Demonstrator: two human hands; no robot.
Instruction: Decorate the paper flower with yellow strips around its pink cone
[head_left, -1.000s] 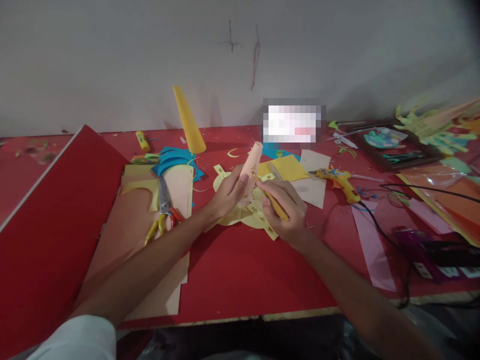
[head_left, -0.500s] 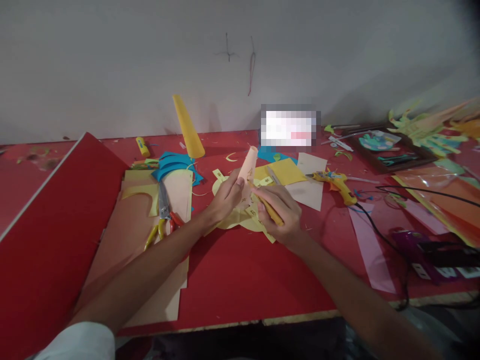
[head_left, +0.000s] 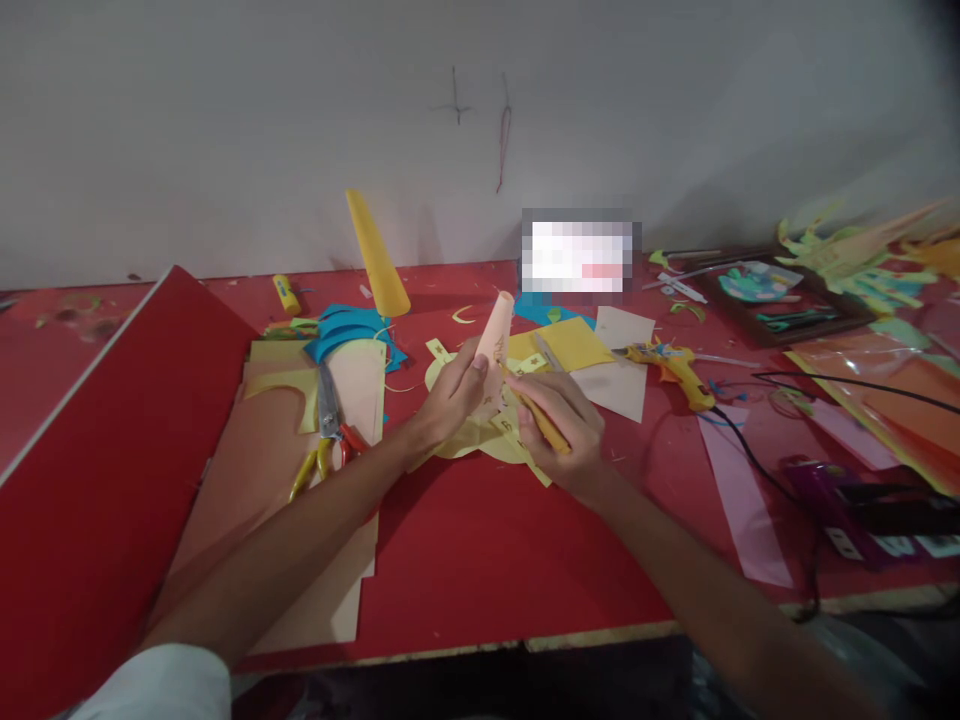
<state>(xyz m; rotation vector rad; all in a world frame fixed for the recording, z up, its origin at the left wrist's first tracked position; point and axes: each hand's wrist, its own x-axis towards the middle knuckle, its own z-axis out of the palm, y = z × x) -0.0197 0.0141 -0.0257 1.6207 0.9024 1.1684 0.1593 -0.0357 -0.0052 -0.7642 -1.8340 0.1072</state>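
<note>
My left hand (head_left: 450, 395) is closed round a rolled tube of peach paper (head_left: 496, 330), holding it tilted up above the red table (head_left: 480, 560). My right hand (head_left: 559, 425) grips a yellow pencil-like tool (head_left: 541, 422) with its tip against the lower part of the tube. Under both hands lie pale yellow cut-out shapes (head_left: 480, 435).
Scissors with yellow and red handles (head_left: 326, 425) lie on peach sheets to the left, beside blue scraps (head_left: 349, 325). A yellow cone (head_left: 376, 255) stands at the back. A yellow glue gun (head_left: 671, 365) and its black cable (head_left: 757, 460) lie right. A red board (head_left: 90, 480) leans at far left.
The view has tipped slightly, so everything sits a little lower in frame than a second ago. Both hands stay on the tube and the tool, with only small shifts.
</note>
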